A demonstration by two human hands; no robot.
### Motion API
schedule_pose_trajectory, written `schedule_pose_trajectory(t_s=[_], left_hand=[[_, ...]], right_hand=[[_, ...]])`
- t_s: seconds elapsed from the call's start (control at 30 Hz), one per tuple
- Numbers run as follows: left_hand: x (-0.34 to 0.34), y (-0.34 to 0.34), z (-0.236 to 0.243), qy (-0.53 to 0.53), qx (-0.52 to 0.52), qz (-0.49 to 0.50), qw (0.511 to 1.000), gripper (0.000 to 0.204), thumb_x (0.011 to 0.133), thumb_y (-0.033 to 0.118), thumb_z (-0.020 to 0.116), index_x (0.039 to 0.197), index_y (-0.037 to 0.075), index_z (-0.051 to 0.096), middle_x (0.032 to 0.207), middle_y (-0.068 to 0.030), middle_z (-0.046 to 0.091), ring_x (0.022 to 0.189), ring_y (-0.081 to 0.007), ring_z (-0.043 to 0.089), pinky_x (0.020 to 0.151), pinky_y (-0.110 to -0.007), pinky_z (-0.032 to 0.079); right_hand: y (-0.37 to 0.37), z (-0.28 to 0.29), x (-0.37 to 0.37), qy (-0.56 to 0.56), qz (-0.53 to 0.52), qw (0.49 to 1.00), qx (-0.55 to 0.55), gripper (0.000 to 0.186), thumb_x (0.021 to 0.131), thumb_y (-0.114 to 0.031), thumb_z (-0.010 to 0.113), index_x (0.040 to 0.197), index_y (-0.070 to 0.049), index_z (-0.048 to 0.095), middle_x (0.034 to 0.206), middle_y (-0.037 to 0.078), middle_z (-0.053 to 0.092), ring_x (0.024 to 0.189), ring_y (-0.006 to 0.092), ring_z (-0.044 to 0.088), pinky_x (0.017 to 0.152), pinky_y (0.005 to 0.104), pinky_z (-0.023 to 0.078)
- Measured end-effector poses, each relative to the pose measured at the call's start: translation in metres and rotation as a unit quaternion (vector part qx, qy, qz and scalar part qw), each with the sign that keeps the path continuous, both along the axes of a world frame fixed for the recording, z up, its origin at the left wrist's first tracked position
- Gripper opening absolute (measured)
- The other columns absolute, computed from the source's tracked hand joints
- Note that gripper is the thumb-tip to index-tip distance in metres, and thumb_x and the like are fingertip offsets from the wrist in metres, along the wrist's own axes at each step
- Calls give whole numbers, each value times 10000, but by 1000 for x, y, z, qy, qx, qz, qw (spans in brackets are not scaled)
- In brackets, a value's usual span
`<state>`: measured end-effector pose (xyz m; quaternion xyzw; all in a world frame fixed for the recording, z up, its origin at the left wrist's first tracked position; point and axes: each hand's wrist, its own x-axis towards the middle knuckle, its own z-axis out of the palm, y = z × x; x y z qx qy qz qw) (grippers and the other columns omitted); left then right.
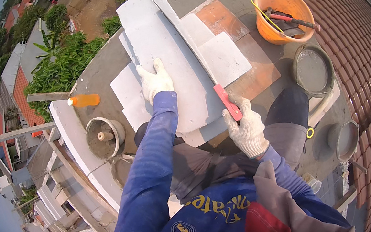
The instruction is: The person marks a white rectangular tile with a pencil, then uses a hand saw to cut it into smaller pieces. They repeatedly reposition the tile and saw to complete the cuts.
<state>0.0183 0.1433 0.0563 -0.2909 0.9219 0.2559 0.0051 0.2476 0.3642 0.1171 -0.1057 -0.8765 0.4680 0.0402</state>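
My left hand (155,81), in a white knit glove, lies flat with fingers spread on a long white board (175,63). Several smaller white pieces (224,57) lie under and beside it. In my right hand (247,130), gloved alike, is a red-handled tool (226,101). Its upper end meets the near end of a long, narrow grey strip (180,30) running along the board's right edge. Whether that strip is the tool's blade or a separate piece, I cannot tell. Brown tiles (256,64) show under the stack on the right.
An orange bucket (277,3) with a red-handled hammer (292,20) stands far right. Round containers of grey mix (313,68) sit right. At left are an orange bottle (84,100) and a grey pail (104,125). A tiled roof (364,59) borders the right; rooftops and plants lie below, left.
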Motion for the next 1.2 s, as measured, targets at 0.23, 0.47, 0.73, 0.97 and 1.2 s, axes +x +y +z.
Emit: schedule_pose_trajectory(t_s=[0.23,0.47,0.73,0.97,1.2], left_hand=[[5,7,18,-5,22,16,1000,944,1168,657,621,1840,47,360,1704,-314,641,1514,-495,686,1250,-580,559],[3,5,17,-17,32,17,999,944,1162,663,634,1837,57,373,1730,-291,627,1526,-488,679,1251,-580,561],[3,5,16,-14,15,10,1000,947,1165,665,631,1836,50,370,1720,-300,632,1522,-494,679,1255,-579,558],[3,6,13,-34,23,18,999,925,1182,650,609,1844,60,348,1713,-326,627,1512,-511,681,1261,-588,551],[1,6,16,-17,16,10,1000,918,1179,653,613,1836,66,355,1690,-313,652,1485,-518,698,1241,-593,566]], right_hand=[[-8,18,-20,34,4,999,2,514,1108,-207,834,1559,-69,628,1176,261,858,1031,478,858,890,531,689],[6,17,46,32,1,999,28,523,1105,-205,833,1557,-37,628,1297,265,849,1110,444,873,942,509,692],[-37,18,-190,82,26,996,16,455,1153,-306,765,1520,-74,628,1135,290,842,1054,516,827,894,585,656],[4,35,45,-29,2,999,30,553,1098,-218,841,1575,-66,604,1219,255,867,1053,470,867,928,549,688],[-38,27,-214,22,22,1000,-3,462,1160,-358,734,1517,-92,614,1116,281,851,1057,538,822,913,636,640]])
